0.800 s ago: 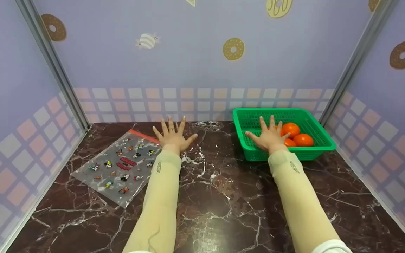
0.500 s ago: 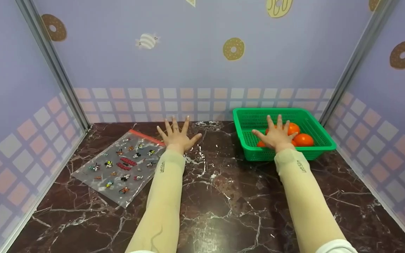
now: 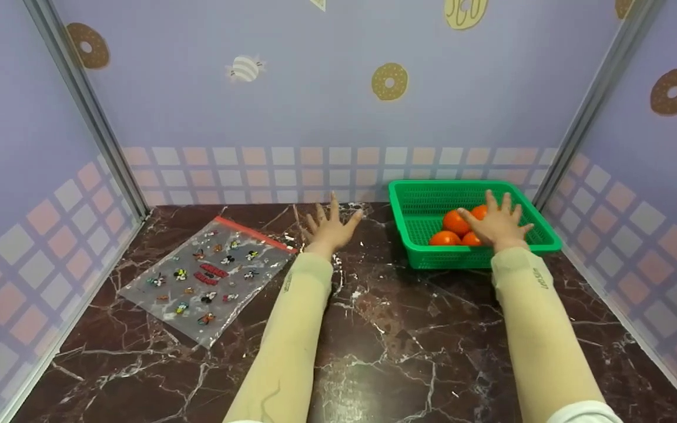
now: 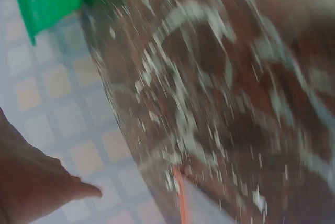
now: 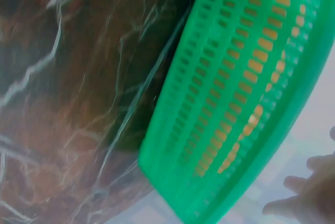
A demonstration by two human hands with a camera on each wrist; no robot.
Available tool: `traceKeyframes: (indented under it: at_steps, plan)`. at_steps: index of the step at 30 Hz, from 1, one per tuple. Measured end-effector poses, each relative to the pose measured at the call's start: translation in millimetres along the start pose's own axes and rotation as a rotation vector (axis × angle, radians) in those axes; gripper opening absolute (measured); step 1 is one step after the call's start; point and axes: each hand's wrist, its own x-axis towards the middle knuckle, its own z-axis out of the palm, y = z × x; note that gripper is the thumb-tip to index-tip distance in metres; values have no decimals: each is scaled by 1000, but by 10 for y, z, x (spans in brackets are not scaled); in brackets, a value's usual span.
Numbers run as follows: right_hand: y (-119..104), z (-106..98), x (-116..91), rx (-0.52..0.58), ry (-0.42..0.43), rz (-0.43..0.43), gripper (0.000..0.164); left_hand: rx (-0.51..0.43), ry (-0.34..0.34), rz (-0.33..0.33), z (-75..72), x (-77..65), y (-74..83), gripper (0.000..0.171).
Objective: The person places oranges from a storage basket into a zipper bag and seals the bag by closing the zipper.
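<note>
My left hand (image 3: 331,232), fingers spread, hovers above the marble tabletop just right of a clear zip bag (image 3: 209,282). That bag lies flat, with cartoon figures printed on it and a red zip strip along its top edge. Over the right part of a green plastic basket (image 3: 426,257), my right hand (image 3: 500,226) is held with fingers spread and nothing in them. Several round orange-red fruits (image 3: 445,238), too plain to tell oranges from tomatoes, sit inside; the right hand hides some. In the right wrist view the basket's slotted side (image 5: 235,88) shows orange through its holes.
Patterned panels (image 3: 338,106) enclose the dark marble tabletop (image 3: 374,364) at the back and on both sides. Grey metal posts (image 3: 89,111) stand at the back corners. The basket sits near the back right corner.
Both hands have moved to the right with fingers spread. The left has drawn away from the bag, and the right has shifted across the basket, uncovering fruits on its left. Bag and basket stay put.
</note>
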Motion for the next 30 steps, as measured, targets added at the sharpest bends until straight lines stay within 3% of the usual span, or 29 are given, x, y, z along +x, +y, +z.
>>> traceKeyframes:
  at_steps: [6,10,15,23,30]
  plan:
    - [296,-183,-7,85,47,63,114,-434,7,31,188,41,226,89]
    - [493,-234,-5,156,75,125,111,-672,-44,-62,323,15,352,85]
    - [693,-242,-18,229,99,208,107,-959,-190,-180,451,-109,490,83]
    - [893,-280,-54,378,134,295,89,-1079,-304,-207,584,-180,614,75]
    - [1004,-272,-69,410,123,301,71,-1094,-334,-193,634,-191,663,64]
